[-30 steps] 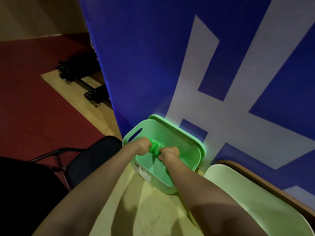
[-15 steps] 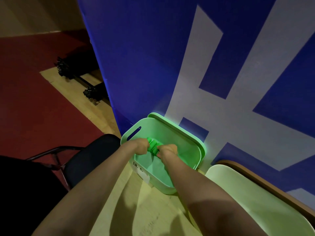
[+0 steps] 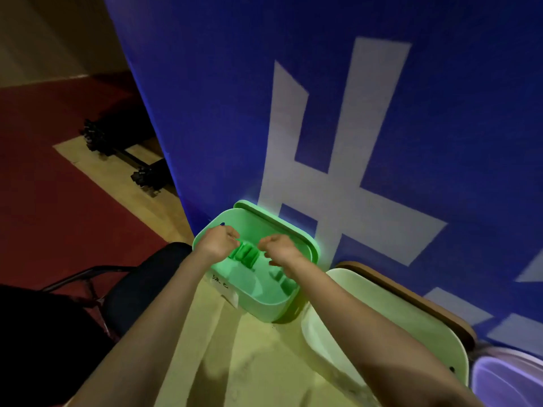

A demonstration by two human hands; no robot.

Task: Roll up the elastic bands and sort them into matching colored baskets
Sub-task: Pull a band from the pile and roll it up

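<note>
The blue panel (image 3: 205, 113) with white markings fills the back of your view. It stands upright behind the worktop (image 3: 249, 362), so the baskets are pushed up against it and cannot slide away from you. A black chair (image 3: 141, 277) sits off the worktop's left edge. To your right is a pale cream-green basket (image 3: 382, 333), and beyond it in the corner only part of a lavender basket (image 3: 505, 383) shows. They stand side by side in a row, most likely so each colour has its own bin within reach.

The green basket (image 3: 293, 227) stands at the far left of that row, and both your arms reach over its near wall. Your left hand (image 3: 219, 240) hangs over the basket's left side with its fingers curled. They are just beside the roll, but I cannot tell whether they pinch its end or only hover next to it. Your right hand (image 3: 280, 248) is apart from the roll, with its fingers loosely curled and holding nothing.

The rolled green elastic band (image 3: 245, 255) lies between your two hands, inside the green basket's walls, so it is in the matching colour. Lower in the basket something else green shows, too blurred to name. A small white label (image 3: 224, 284) with handwriting is stuck on the near wall, presumably marking the basket's colour.
</note>
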